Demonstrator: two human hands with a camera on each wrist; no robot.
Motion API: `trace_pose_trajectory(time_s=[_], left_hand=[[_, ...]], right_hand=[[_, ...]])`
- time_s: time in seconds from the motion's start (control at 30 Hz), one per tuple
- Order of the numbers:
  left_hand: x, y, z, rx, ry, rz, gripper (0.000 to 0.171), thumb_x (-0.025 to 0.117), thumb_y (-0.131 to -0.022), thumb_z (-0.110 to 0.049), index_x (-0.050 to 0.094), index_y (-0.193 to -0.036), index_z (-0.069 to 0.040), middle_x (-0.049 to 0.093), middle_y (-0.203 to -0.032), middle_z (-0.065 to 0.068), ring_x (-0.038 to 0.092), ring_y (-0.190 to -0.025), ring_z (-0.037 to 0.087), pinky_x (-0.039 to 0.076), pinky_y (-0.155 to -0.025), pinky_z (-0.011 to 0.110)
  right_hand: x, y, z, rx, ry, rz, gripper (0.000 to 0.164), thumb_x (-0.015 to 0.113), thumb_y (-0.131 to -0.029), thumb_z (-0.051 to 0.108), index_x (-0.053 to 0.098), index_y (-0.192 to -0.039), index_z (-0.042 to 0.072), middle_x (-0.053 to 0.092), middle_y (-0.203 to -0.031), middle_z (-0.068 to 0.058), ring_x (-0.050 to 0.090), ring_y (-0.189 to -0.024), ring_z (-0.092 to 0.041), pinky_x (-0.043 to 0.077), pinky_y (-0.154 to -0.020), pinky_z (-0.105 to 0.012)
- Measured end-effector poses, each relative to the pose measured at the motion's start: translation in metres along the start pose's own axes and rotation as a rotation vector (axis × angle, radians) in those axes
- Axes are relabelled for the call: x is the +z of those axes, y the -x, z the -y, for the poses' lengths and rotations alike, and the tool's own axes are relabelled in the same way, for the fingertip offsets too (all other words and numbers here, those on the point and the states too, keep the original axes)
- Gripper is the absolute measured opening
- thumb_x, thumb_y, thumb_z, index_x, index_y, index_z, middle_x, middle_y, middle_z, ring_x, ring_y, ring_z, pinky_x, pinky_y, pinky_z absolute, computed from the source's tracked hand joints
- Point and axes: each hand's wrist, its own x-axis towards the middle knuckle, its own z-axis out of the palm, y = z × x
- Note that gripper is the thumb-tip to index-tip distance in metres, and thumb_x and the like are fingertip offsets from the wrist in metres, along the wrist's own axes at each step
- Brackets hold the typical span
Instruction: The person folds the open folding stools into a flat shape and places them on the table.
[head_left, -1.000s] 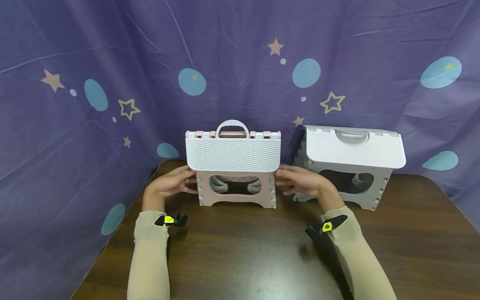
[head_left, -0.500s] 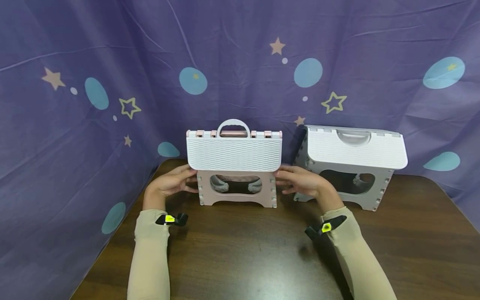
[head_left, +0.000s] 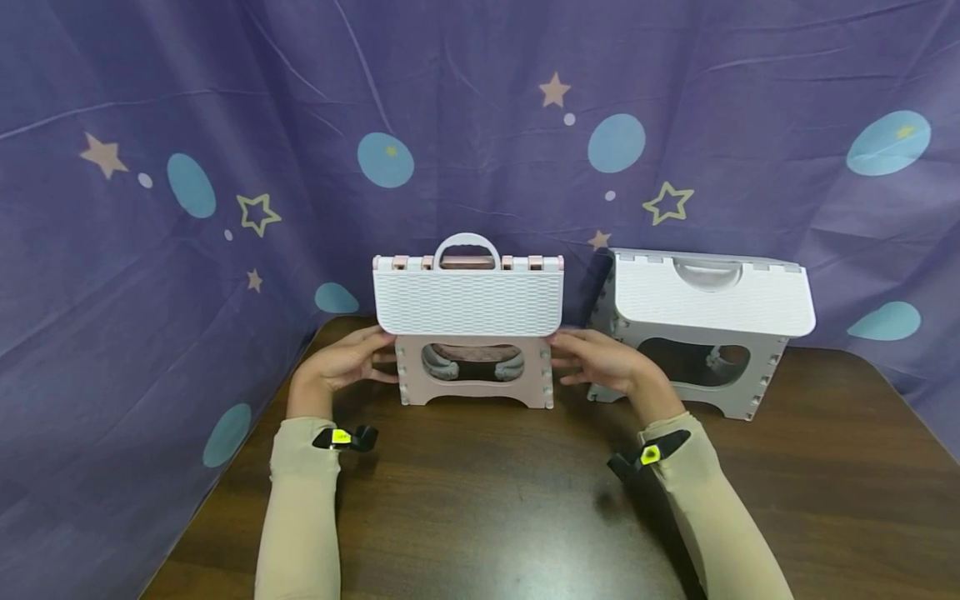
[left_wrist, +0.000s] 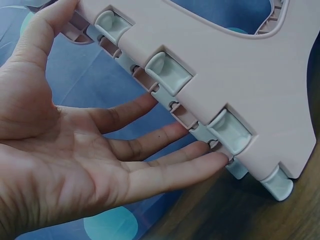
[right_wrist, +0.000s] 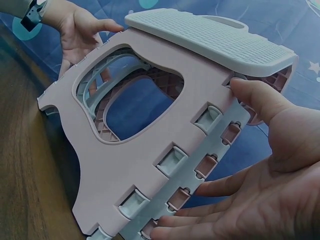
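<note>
Pink folding stool stands folded flat on the wooden table; left hand and right hand press its side hinges with straight fingers. Unfolding apparently not started; grey stool already open

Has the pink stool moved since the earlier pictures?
Yes. The pink stool has shifted slightly up in the head view, away from the person: against the grey stool, its feet sit higher on the table than before.
</note>
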Motion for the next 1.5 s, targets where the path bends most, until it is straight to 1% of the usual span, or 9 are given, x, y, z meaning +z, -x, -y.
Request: trace_pose_trajectory(time_s=[0.17,0.4,0.53,0.7,0.77,1.0,1.2,1.3,1.5], left_hand=[[0.0011,0.0002,-0.0014,-0.005,0.010,-0.004,0.066,0.044,-0.110,-0.036,0.020,-0.160,0.000,0.039,-0.154,0.019,0.048,-0.133,0.038,0.045,-0.103,0.071],[0.0032,-0.0008,-0.0035,-0.012,0.026,-0.002,0.065,0.042,-0.110,-0.038,0.019,-0.160,-0.003,0.033,-0.157,0.023,0.043,-0.137,0.043,0.046,-0.102,0.071],[0.0037,-0.0008,-0.0044,-0.016,0.034,-0.004,0.067,0.043,-0.110,-0.039,0.018,-0.161,-0.003,0.029,-0.160,0.026,0.040,-0.139,0.046,0.046,-0.102,0.071],[0.0036,-0.0007,-0.0041,-0.020,0.037,-0.011,0.068,0.044,-0.110,-0.041,0.019,-0.161,-0.003,0.030,-0.159,0.026,0.041,-0.138,0.045,0.046,-0.102,0.071],[0.0035,-0.0007,-0.0035,-0.020,0.038,-0.013,0.067,0.044,-0.110,-0.041,0.020,-0.160,-0.003,0.031,-0.159,0.025,0.042,-0.137,0.045,0.046,-0.102,0.071],[0.0047,-0.0002,-0.0034,-0.017,0.042,-0.014,0.067,0.042,-0.110,-0.040,0.020,-0.160,-0.002,0.034,-0.157,0.023,0.043,-0.137,0.043,0.046,-0.102,0.070],[0.0044,-0.0005,-0.0032,-0.021,0.044,-0.015,0.067,0.043,-0.110,-0.040,0.020,-0.160,-0.002,0.033,-0.158,0.023,0.042,-0.138,0.044,0.046,-0.103,0.071],[0.0042,-0.0005,-0.0027,-0.022,0.042,-0.015,0.067,0.044,-0.110,-0.040,0.020,-0.160,-0.002,0.033,-0.157,0.023,0.042,-0.137,0.044,0.046,-0.103,0.071],[0.0048,-0.0003,-0.0016,-0.014,0.043,-0.013,0.066,0.043,-0.110,-0.041,0.022,-0.159,-0.002,0.040,-0.152,0.018,0.043,-0.137,0.043,0.046,-0.103,0.071]], right_hand=[[0.0012,0.0005,0.0027,-0.003,-0.025,0.008,0.061,0.037,-0.110,0.028,0.019,-0.158,-0.006,0.023,-0.164,-0.028,0.023,-0.152,-0.047,0.028,-0.120,-0.066],[0.0006,-0.0012,0.0016,-0.024,-0.046,0.017,0.058,0.038,-0.111,0.029,0.025,-0.155,-0.008,0.031,-0.160,-0.030,0.030,-0.149,-0.048,0.036,-0.118,-0.061],[0.0007,-0.0018,0.0007,-0.038,-0.058,0.017,0.055,0.038,-0.111,0.029,0.030,-0.152,-0.008,0.040,-0.156,-0.026,0.039,-0.145,-0.044,0.039,-0.117,-0.060],[0.0003,-0.0024,-0.0001,-0.042,-0.064,0.015,0.054,0.039,-0.111,0.030,0.032,-0.150,-0.007,0.047,-0.150,-0.019,0.047,-0.141,-0.037,0.040,-0.116,-0.059],[0.0003,-0.0027,-0.0001,-0.041,-0.063,0.016,0.055,0.039,-0.111,0.030,0.031,-0.151,-0.007,0.046,-0.151,-0.020,0.047,-0.140,-0.037,0.040,-0.116,-0.060],[0.0017,-0.0021,0.0011,-0.038,-0.064,0.015,0.055,0.037,-0.112,0.029,0.028,-0.153,-0.007,0.034,-0.159,-0.028,0.046,-0.141,-0.036,0.040,-0.116,-0.059],[0.0022,-0.0010,0.0012,-0.045,-0.061,0.019,0.057,0.037,-0.112,0.030,0.027,-0.153,-0.008,0.033,-0.159,-0.030,0.047,-0.141,-0.036,0.040,-0.116,-0.059],[0.0025,-0.0017,0.0002,-0.044,-0.073,0.015,0.055,0.038,-0.112,0.029,0.029,-0.152,-0.007,0.034,-0.159,-0.030,0.046,-0.141,-0.037,0.040,-0.116,-0.060],[0.0032,-0.0005,0.0004,-0.043,-0.081,0.008,0.054,0.038,-0.112,0.028,0.031,-0.151,-0.007,0.035,-0.158,-0.030,0.047,-0.141,-0.037,0.040,-0.116,-0.060]])
